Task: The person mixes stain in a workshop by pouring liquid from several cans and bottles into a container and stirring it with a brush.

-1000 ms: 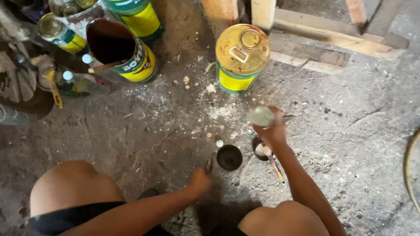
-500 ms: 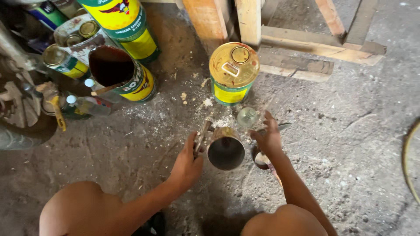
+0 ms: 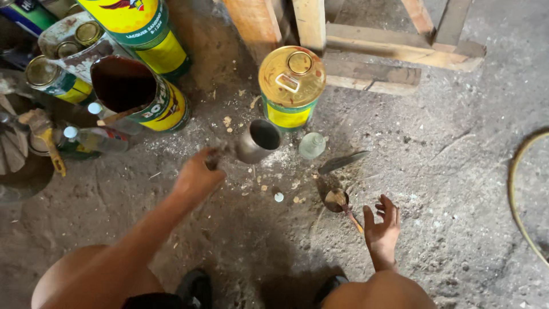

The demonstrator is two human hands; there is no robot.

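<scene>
My left hand (image 3: 197, 174) grips the handle of a small metal cup (image 3: 258, 141) and holds it tilted above the dusty floor, its dark mouth facing up and to the right. My right hand (image 3: 382, 228) hovers open and holds nothing, just right of a little round tin (image 3: 335, 199) with a stick (image 3: 351, 217) resting in it. A small clear glass bottle (image 3: 312, 145) stands on the floor beside the cup, in front of a yellow-topped can (image 3: 291, 86). A tiny white cap (image 3: 278, 197) lies on the ground below the cup.
An open yellow-and-green paint can (image 3: 137, 94) with a stick in it, more cans (image 3: 54, 77) and a plastic bottle (image 3: 94, 139) crowd the upper left. Wooden beams (image 3: 394, 54) cross the top. A dark flat blade (image 3: 342, 162) lies beside the bottle. A curved hoop (image 3: 517, 194) runs along the right edge.
My right hand has set the glass bottle down by the yellow can and drawn back, open. My left hand has lifted the metal cup and moved it up and left.
</scene>
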